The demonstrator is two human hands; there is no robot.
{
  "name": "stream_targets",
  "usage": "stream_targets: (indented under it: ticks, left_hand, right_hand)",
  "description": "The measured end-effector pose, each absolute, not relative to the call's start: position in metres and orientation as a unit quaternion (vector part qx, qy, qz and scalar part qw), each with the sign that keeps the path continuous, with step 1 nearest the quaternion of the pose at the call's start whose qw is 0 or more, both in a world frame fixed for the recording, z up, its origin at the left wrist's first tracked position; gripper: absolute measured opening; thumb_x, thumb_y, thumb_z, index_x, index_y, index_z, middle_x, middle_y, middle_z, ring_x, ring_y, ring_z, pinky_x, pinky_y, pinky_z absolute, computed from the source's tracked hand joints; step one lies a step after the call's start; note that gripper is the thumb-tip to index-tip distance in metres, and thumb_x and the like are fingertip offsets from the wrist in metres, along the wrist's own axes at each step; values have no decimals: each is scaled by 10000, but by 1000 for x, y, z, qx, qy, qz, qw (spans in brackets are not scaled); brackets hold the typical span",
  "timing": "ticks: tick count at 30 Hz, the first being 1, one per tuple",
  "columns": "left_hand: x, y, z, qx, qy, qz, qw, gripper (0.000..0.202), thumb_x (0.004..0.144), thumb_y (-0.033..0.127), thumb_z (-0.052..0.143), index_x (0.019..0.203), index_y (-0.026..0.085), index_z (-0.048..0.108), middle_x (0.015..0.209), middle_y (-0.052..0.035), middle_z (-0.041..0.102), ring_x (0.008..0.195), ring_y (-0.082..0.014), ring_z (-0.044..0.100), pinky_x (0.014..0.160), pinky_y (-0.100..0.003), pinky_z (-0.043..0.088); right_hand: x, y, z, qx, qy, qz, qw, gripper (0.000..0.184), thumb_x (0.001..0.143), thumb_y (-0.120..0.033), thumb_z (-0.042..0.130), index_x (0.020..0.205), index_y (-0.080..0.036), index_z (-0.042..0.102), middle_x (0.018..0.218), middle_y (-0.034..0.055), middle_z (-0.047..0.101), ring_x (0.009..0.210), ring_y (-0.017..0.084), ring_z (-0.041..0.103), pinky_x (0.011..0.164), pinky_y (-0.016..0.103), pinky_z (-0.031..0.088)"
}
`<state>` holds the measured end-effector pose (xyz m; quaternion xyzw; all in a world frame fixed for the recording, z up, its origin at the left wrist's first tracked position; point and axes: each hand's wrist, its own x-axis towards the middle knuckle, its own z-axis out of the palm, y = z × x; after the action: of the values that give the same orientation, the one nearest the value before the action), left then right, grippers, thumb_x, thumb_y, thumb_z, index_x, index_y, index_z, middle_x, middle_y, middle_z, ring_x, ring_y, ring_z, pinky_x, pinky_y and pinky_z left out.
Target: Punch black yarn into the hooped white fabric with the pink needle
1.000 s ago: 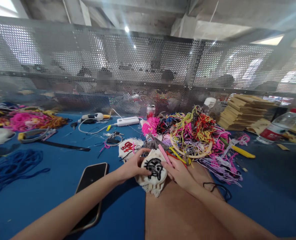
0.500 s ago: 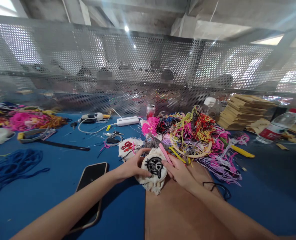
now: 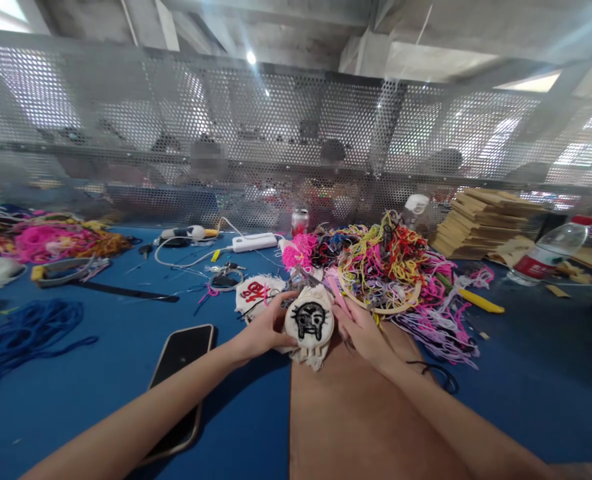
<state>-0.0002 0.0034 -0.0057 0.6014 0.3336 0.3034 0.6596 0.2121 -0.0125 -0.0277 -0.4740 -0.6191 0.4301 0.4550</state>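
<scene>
A small embroidery hoop with white cloth and a black, face-like stitched design is held by my left hand, fingers behind its left side and thumb at the front edge. Ragged cloth hangs below the hoop. My right hand, at the hoop's right edge, is closed around a pink punch needle, its handle pointing up and left; its tip is hidden. Beyond my left hand lies a white piece with red stitching. A tangled heap of coloured yarn sits just behind my right hand.
Under my hands is a brown board. A phone lies at left, near blue yarn. Behind stand a can and white power strip. To the right are a yellow tool, bottle and stacked brown packets.
The hoop's face has turned more upright toward me, and its design has rotated slightly. My right hand has moved from over the cloth to the hoop's right edge, with the punch needle.
</scene>
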Motion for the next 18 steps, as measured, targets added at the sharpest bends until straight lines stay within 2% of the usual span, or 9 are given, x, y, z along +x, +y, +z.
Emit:
stream_targets:
  ticks: [4, 8, 11, 14, 18]
  left_hand:
    - [0, 5, -11, 613, 349, 323, 631, 827, 543, 102, 718, 1241, 182, 281, 1070, -83, 560, 968, -233, 537, 825, -355, 406]
    - [-1, 7, -20, 619, 327, 340, 628, 801, 543, 82, 712, 1230, 190, 313, 1131, -85, 537, 1026, -236, 507, 847, -344, 393]
    - [-1, 9, -23, 623, 318, 345, 626, 778, 543, 71, 707, 1219, 187, 338, 1159, -83, 521, 1043, -230, 497, 862, -338, 384]
    - [-2, 9, -23, 633, 312, 346, 619, 748, 545, 68, 703, 1203, 180, 364, 1162, -79, 519, 1057, -226, 488, 878, -338, 377]
    - [-2, 9, -23, 648, 313, 341, 606, 730, 556, 63, 695, 1201, 183, 374, 1155, -72, 524, 1065, -225, 484, 887, -342, 376]
  right_hand:
    - [215, -9, -24, -462, -564, 468, 500, 310, 824, -479, 418, 903, -184, 466, 402, -101, 361, 339, 56, 282, 346, 158, 209]
    - [221, -6, -19, -468, -481, 503, 545, 359, 794, -546, 400, 835, -192, 443, 391, -81, 456, 296, 54, 323, 317, 144, 239]
    - [227, -3, -15, -448, -417, 535, 582, 377, 779, -577, 387, 804, -203, 422, 404, -69, 502, 226, 44, 277, 263, 142, 175]
    - [233, -1, -11, -410, -380, 527, 640, 365, 769, -570, 419, 794, -206, 421, 521, -49, 574, 211, 26, 269, 247, 146, 139]
    - [236, 2, -10, -402, -375, 478, 686, 337, 778, -529, 452, 746, -193, 454, 614, -33, 588, 310, 41, 412, 293, 155, 261]
